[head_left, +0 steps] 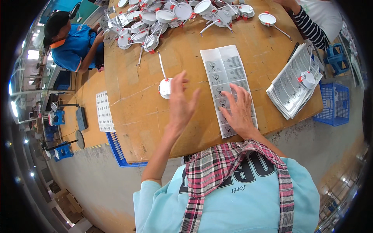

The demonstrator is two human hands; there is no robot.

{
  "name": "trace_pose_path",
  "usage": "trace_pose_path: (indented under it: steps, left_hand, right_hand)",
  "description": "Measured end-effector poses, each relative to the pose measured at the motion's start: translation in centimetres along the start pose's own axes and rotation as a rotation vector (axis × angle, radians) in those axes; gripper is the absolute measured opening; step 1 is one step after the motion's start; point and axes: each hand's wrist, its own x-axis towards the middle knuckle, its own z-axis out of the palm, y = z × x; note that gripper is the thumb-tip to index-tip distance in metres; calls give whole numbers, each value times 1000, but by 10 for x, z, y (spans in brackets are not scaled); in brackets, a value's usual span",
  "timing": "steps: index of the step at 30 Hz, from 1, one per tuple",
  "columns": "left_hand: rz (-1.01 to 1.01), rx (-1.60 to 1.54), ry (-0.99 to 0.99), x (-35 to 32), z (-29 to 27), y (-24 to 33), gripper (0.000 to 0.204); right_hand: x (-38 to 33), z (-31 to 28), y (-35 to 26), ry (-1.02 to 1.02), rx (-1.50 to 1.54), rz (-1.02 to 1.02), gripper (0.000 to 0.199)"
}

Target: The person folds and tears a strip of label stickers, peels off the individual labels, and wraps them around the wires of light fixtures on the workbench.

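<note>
Neither grip is clenched on anything: the left hand [179, 101] is raised above the tabletop [140, 105] with its fingers spread and released, and the right hand [239, 110] lies flat, palm down, fingers splayed, pressing on the near part of a long white leaflet [224, 73]. The leaflet is unfolded into a strip of panels printed with small symbols and text, and it runs from the near edge of the tabletop away toward the far side, a little right of centre.

Just left of the raised left hand, partly hidden behind its fingers, sits a small round white downlight [165, 87] with red spring clips; its white cable [161, 65] trails away to the far side. Whether the fingers touch the lamp cannot be told.

To the right, near the tabletop's right edge, lies a stack of leaflets [289, 91] with another round white lamp [307, 79] resting on top. Along the far edge is a heap of lamps [171, 17] of the same kind, with tangled cables. A person in a blue shirt [72, 44] sits at the far left, and a striped sleeve [311, 29] of another person reaches in at the far right. Blue plastic crates [332, 104] stand on the floor to the right, and another blue crate [116, 149] shows under the near left corner of the tabletop.
</note>
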Motion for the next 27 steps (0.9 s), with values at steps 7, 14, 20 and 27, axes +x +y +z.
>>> trace_pose_path:
  steps: [7,14,20,27]
  left_hand:
    - [-255,-264,-65,48,60,-21,68]
    - [-434,-838,-238,55,36,-25,34]
    - [-392,-844,-266,63,32,-28,31]
    - [-523,-875,-312,75,21,-25,39]
  right_hand:
    - [-7,-8,-16,-112,20,-13,31]
    - [71,-33,2,18,159,-153,15]
    - [123,-23,-2,48,139,-334,13]
    - [134,-22,4,45,97,-415,12]
